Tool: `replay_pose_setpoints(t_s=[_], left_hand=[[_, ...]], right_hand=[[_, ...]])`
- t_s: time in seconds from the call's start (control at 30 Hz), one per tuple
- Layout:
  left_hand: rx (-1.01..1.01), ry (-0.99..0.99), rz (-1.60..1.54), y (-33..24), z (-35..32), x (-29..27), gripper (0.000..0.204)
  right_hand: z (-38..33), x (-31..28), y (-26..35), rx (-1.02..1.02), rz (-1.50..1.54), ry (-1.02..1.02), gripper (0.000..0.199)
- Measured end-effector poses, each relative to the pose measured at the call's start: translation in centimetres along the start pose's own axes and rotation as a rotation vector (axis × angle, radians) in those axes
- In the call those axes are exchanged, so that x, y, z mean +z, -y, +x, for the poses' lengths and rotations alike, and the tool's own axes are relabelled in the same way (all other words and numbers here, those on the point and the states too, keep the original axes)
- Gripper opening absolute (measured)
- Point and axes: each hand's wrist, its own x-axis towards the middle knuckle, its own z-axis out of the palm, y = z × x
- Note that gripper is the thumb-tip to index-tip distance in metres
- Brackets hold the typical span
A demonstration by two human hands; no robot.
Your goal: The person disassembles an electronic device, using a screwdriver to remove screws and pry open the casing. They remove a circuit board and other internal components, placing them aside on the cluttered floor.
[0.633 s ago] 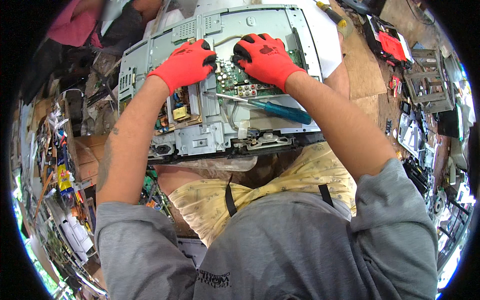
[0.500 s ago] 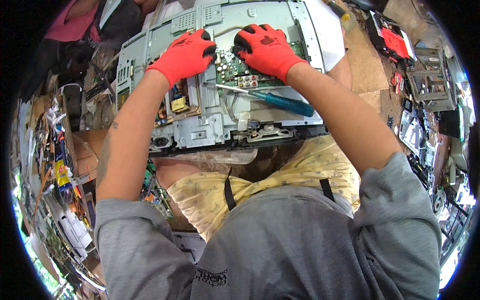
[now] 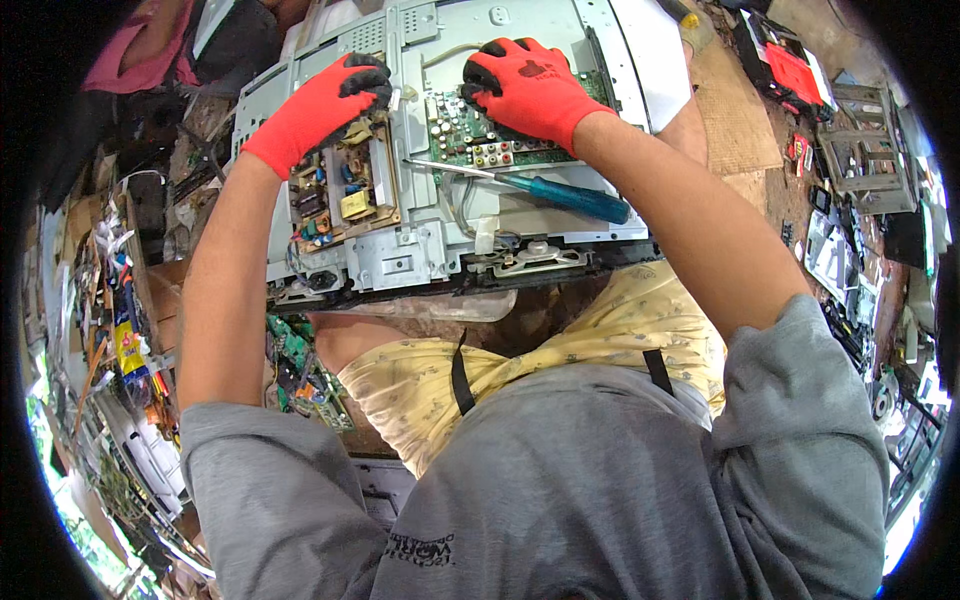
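Cluttered workshop floor (image 3: 797,200), loose green circuit boards (image 3: 292,345) nearest at lower left; next, flat pale-grey metal display chassis (image 3: 415,215) with rear cover apparently off, long-shafted, blue-handled screwdriver (image 3: 580,198) lying on it, unheld. Farther up, left red-and-black gloved hand (image 3: 332,103) with fingers curled over upper end of brown, component-packed power board (image 3: 345,190), right red-and-black gloved hand (image 3: 522,88) curled over green main board (image 3: 455,140), fingertips hidden, cannot tell if pinching. Judged partway: opened up, both boards still in place; brown cardboard sheet (image 3: 735,110) beyond to right.

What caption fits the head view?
Red-gloved hands over a metal panel: left hand by the brown circuit board, right hand at the green one, teal-handled screwdriver lying nearer the wearer.
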Motion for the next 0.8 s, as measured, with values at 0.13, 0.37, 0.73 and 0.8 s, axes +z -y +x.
replay_pose_setpoints(t_s=[0.13, 0.37, 0.73, 0.8], left_hand=[[0.001, -0.284, -0.148, 1.4, -3.0, 2.0, 0.038], [0.001, -0.627, 0.265, -4.6, -3.9, 10.1, 0.071], [-0.091, -0.617, 0.28, -4.6, -3.9, 10.9, 0.081], [-0.133, -0.594, 0.276, -4.1, -4.6, 11.1, 0.081]], right_hand=[[0.8, -0.7, -0.2, -0.008, 0.114, 0.053, 0.037], [5.9, -1.9, -4.3, 0.015, 0.553, 0.514, 0.039], [11.2, -6.0, 3.5, -0.359, -0.377, 0.946, 0.034], [9.9, -6.7, 5.5, -0.533, -0.442, 0.842, 0.031]])
